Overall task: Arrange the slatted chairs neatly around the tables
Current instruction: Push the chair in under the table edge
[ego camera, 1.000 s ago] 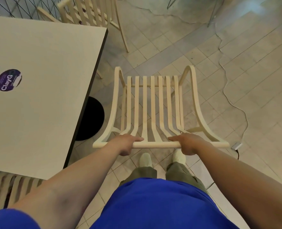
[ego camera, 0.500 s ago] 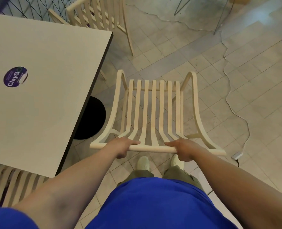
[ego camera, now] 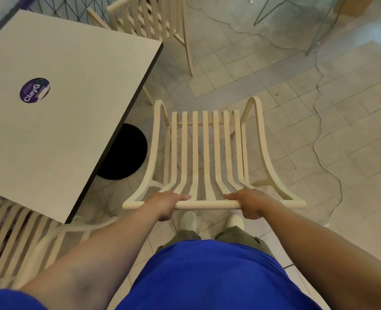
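Note:
A cream slatted chair [ego camera: 205,153] stands on the tiled floor directly in front of me, its seat facing away. My left hand [ego camera: 165,203] grips the chair's top back rail left of centre. My right hand [ego camera: 249,203] grips the same rail right of centre. A square white table [ego camera: 57,117] with a purple round sticker [ego camera: 34,90] lies to the left of this chair, its right edge close to the chair's left arm. A second slatted chair [ego camera: 149,21] stands at the table's far side. A third slatted chair [ego camera: 21,240] shows at the table's near side, lower left.
The table's black round base [ego camera: 122,152] sits on the floor between table and held chair. A thin white cable [ego camera: 323,135] snakes across the tiles on the right. Thin metal legs [ego camera: 314,25] stand at the top right. My feet [ego camera: 209,221] are just behind the chair.
The chair has shifted slightly away from me and toward the right relative to the table, with both hands keeping their hold on the back rail. The view has tilted, showing more of the far chair.

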`<state>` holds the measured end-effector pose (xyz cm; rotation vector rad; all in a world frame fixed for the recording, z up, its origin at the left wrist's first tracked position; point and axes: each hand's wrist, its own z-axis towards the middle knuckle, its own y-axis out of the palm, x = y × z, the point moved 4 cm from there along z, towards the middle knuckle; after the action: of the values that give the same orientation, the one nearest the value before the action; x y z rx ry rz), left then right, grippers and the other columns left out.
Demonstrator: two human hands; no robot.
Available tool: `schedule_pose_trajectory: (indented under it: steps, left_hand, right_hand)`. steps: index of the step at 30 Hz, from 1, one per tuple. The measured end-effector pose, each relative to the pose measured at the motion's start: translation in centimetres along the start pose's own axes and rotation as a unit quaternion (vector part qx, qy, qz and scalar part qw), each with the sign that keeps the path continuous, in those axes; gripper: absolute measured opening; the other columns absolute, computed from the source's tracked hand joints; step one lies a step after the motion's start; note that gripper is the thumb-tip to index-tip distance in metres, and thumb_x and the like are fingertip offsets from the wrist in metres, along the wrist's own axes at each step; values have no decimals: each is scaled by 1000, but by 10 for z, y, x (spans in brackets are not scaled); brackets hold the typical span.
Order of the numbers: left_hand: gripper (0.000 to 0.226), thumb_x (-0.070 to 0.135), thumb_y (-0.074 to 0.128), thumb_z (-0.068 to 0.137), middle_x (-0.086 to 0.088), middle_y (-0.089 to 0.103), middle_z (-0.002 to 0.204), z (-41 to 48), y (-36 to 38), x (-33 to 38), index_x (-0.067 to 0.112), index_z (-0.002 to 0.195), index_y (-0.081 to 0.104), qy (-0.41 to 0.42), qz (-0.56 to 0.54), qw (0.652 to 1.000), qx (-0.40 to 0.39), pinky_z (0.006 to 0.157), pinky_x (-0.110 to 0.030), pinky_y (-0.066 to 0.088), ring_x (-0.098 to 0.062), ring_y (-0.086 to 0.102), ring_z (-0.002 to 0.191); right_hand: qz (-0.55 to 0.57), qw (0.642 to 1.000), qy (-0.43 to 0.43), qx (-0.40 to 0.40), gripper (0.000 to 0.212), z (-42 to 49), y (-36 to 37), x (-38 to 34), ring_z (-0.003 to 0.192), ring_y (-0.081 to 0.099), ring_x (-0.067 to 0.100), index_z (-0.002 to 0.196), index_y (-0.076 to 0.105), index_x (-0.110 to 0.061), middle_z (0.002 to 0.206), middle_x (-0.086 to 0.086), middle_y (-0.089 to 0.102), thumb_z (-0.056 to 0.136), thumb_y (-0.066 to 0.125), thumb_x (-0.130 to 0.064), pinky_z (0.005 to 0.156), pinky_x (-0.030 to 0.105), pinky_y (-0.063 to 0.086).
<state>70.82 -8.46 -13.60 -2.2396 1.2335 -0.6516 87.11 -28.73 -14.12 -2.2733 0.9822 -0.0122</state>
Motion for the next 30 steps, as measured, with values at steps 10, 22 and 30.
schedule_pose_trajectory:
  steps: [10,22,30]
  left_hand:
    - [86,-1,51,91,3,55,113,-2,17,33,57,150,26,-37,-47,998,4,85,-39,54,-21,57,96]
    - [86,-1,52,92,4,50,106,7,24,69,57,150,26,-68,-95,993,26,76,-35,52,-19,55,88]
    - [85,1,57,93,4,54,108,10,27,70,58,149,28,-80,-115,990,28,80,-36,57,-16,56,87]
  right_hand:
    - [-60,998,-32,-12,79,0,-18,32,102,59,18,150,30,-46,127,-1,56,89,57,-5,83,30,49]
    - [-110,992,-65,-23,77,6,-39,66,112,58,22,150,30,-46,133,0,54,89,58,-7,93,36,49]
    - [-130,989,-67,-4,77,3,-42,67,105,60,20,149,29,-48,129,0,57,91,58,-8,90,35,52]
